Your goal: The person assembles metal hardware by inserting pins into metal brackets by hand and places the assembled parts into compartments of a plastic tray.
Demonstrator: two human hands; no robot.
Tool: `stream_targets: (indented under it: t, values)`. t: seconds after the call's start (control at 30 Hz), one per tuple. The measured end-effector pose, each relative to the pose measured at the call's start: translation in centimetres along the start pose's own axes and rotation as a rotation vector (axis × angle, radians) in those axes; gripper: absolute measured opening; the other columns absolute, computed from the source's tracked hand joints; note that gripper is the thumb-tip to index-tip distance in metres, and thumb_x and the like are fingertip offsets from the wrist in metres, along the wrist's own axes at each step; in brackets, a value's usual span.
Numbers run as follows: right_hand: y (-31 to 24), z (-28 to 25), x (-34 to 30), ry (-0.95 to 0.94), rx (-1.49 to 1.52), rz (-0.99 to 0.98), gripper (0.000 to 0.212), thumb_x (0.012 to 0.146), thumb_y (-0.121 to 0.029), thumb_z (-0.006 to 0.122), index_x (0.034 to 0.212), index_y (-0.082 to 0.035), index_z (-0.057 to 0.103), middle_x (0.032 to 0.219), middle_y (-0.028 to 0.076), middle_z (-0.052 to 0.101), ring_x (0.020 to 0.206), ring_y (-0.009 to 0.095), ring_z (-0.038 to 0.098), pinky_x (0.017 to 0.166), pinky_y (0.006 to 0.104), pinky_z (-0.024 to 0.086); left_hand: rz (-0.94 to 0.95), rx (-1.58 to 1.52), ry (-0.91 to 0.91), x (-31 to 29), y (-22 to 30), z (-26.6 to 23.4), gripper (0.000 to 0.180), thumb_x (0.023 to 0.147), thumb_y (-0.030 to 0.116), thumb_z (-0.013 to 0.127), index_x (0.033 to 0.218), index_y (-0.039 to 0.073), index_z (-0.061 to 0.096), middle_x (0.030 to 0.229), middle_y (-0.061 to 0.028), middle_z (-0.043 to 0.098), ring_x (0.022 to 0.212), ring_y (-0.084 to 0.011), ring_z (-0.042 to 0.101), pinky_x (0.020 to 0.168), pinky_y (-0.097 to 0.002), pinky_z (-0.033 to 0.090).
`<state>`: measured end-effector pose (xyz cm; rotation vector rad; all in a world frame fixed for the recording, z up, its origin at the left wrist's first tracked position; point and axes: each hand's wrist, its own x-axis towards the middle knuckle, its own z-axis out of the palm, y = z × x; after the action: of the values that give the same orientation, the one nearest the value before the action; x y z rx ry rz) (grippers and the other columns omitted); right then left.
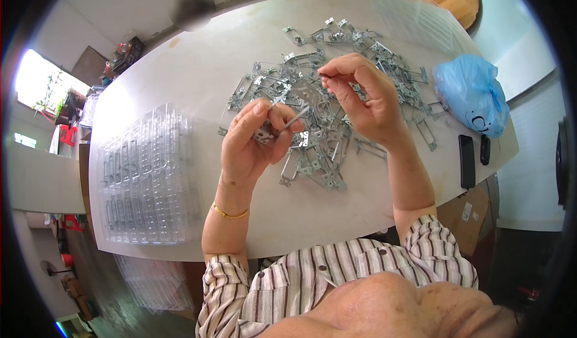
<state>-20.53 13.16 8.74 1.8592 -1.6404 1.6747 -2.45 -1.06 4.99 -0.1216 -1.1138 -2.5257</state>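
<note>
My left hand [249,135] is closed round a small silver metal bracket [264,135], whose thin arms stick out past the fingers toward the right. Thumb and forefinger of my right hand [366,100] are pinched together, raised a little to the right of it. A tiny dark thing shows at those fingertips, too small to name. Beneath and beyond both hands spreads a loose pile of similar metal brackets [324,170] on the pale table [234,43]. The palm side of my left hand hides part of the held bracket.
Stacked clear plastic trays [147,182] with metal parts in them stand at the left. A blue plastic bag [472,94], a black phone [467,161] and a small black object [484,150] lie at the right. More clear trays [424,16] rest at the far right edge.
</note>
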Motion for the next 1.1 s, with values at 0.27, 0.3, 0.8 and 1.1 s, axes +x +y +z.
stream_targets:
  t: [0.27,0.3,0.8,1.1]
  values:
    - [-1.9,0.0,-0.3,-0.035,0.021,0.235,0.011,0.095,0.0,0.065,0.105,-0.003,0.069,0.076,-0.004,0.063,0.062,0.0,0.052,0.056,0.0182,0.042,0.169,0.181,0.138,0.1,0.1,0.2,0.034,0.107,0.024,0.043,0.09,-0.001,0.058,0.1,-0.0266,0.065,0.06,-0.0149,0.056,0.048,-0.0232,0.045]
    - [-1.9,0.1,-0.4,-0.035,0.021,0.234,0.011,0.095,0.0,0.065,0.105,-0.003,0.069,0.076,-0.004,0.063,0.062,0.0,0.052,0.056,0.0182,0.042,0.17,0.182,0.137,0.1,0.1,0.3,0.034,0.107,0.024,0.043,0.09,-0.001,0.058,0.1,-0.0266,0.065,0.06,-0.0149,0.056,0.048,-0.0232,0.045]
    - [-2.4,0.2,-0.3,-0.128,0.25,0.511,0.025,0.102,-0.017,0.062,0.122,-0.002,0.059,0.067,-0.003,0.057,0.057,0.003,0.051,0.051,0.0194,0.041,0.304,0.597,0.112,-0.1,-0.2,0.8,0.033,0.107,0.026,0.051,0.098,-0.003,0.064,0.079,-0.0051,0.062,0.057,-0.0048,0.042,0.058,-0.0203,0.04]
    - [-1.8,-0.3,0.3,-0.196,0.566,0.683,0.037,0.104,-0.025,0.059,0.124,0.006,0.057,0.069,0.003,0.065,0.06,0.009,0.063,0.052,0.0225,0.051,0.368,0.858,0.063,-0.2,-0.7,1.0,0.03,0.106,0.022,0.05,0.091,-0.001,0.063,0.105,-0.0145,0.065,0.064,-0.0058,0.046,0.055,-0.0192,0.036]
